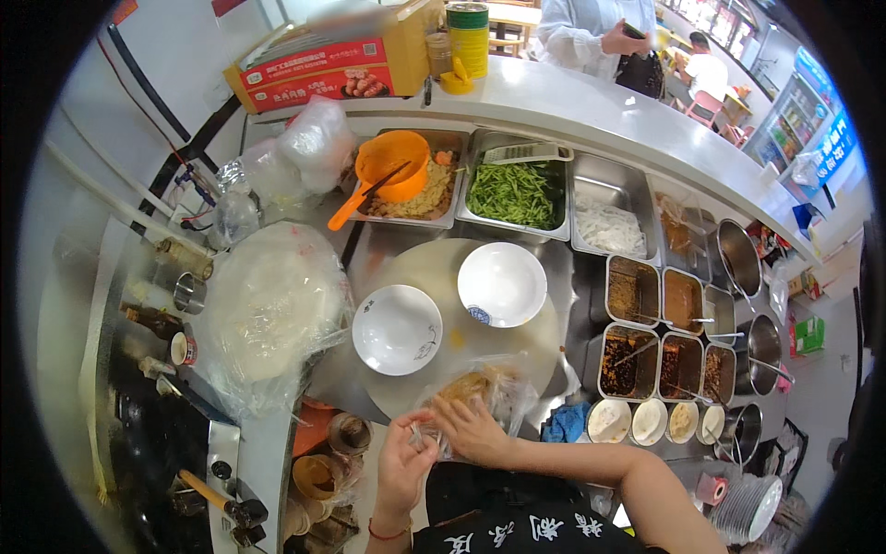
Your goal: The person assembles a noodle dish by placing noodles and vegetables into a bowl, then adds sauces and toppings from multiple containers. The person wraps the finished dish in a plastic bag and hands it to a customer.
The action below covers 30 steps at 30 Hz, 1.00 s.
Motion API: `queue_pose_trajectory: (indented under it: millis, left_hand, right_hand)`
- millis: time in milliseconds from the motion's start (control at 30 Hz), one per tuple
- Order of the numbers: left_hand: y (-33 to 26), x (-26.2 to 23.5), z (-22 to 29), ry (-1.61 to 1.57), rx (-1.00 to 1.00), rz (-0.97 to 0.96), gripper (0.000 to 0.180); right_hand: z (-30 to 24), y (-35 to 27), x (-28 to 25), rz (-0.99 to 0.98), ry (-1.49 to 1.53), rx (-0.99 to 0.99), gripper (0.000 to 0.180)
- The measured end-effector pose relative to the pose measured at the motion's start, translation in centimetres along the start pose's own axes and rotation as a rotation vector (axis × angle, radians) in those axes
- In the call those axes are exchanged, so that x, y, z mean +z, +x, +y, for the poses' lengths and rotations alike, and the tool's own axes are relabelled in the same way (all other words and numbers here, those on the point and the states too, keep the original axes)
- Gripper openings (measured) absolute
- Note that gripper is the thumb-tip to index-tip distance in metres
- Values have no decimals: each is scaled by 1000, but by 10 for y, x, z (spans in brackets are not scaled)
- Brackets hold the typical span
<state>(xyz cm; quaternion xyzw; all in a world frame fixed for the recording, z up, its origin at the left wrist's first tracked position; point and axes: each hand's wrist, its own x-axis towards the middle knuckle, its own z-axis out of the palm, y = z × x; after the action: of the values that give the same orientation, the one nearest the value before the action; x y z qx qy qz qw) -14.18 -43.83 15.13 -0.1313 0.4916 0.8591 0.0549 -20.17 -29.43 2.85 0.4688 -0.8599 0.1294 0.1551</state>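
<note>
A clear plastic bag (506, 386) with yellowish-brown food inside lies at the near edge of a round, pale board (415, 268). My left hand (404, 462) pinches the bag's gathered near end, thumb and fingers curled in. From the right, my right hand (472, 434) reaches across the same bag, its fingers bent over the plastic close to the left fingertips; the undersides of these fingers are hidden. Two white bowls stand beyond the bag: a bowl with a dark drawn pattern (397, 330) and a bowl with a blue mark (502, 284). No food shows in either.
Steel trays behind hold an orange scoop (397, 166), shredded green vegetable (512, 196) and white strips (609, 227). Sauce tins (629, 360) and small seasoning cups (609, 421) stand right. A plastic-covered pale stack (272, 300) sits left. Across the counter (591, 97) stands a person (591, 37).
</note>
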Motion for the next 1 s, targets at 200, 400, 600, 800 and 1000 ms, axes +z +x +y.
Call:
queue_pose_trajectory:
  millis: [200,400,600,800,1000]
  left_hand:
    - [2,-13,2,82,1,-40,40]
    - [1,-21,-1,142,33,-111,36]
    - [5,-19,0,71,14,2,28]
    - [2,3,23,153,200,-267,28]
    - [55,29,-3,472,350,-286,62]
  right_hand:
    - [54,11,-90,-528,613,686,33]
    - [96,-60,-40,-412,139,1013,21]
    - [89,-61,-90,216,1371,1205,19]
    - [61,-25,-157,180,2065,833,36]
    - [58,3,-150,100,847,510,58]
